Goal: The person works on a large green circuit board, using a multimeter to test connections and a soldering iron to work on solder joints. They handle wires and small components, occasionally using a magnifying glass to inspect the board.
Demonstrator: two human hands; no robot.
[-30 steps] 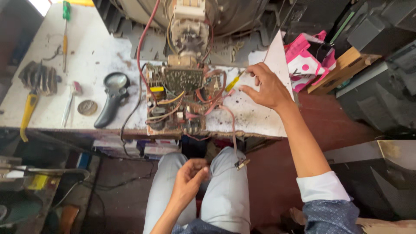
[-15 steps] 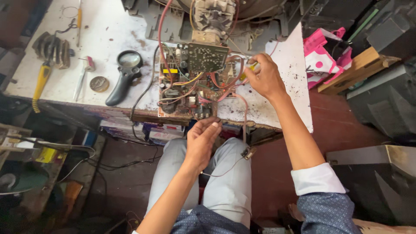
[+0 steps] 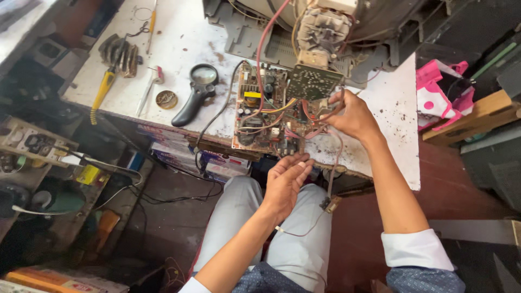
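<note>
the right hand point(image 3: 353, 115) is closed around a bundle of red and orange wires point(image 3: 320, 116) at the right edge of a green circuit board crowded with components point(image 3: 266, 116), which lies on the stained white desk point(image 3: 179, 43) at its front edge. the left hand point(image 3: 286, 182) hangs open, fingers loosely curled, just below the board's near edge and above the lap. a black-handled magnifying glass point(image 3: 195, 92) lies on the desk to the left of the board, a round brass-coloured tin point(image 3: 166, 99) beside it.
</note>
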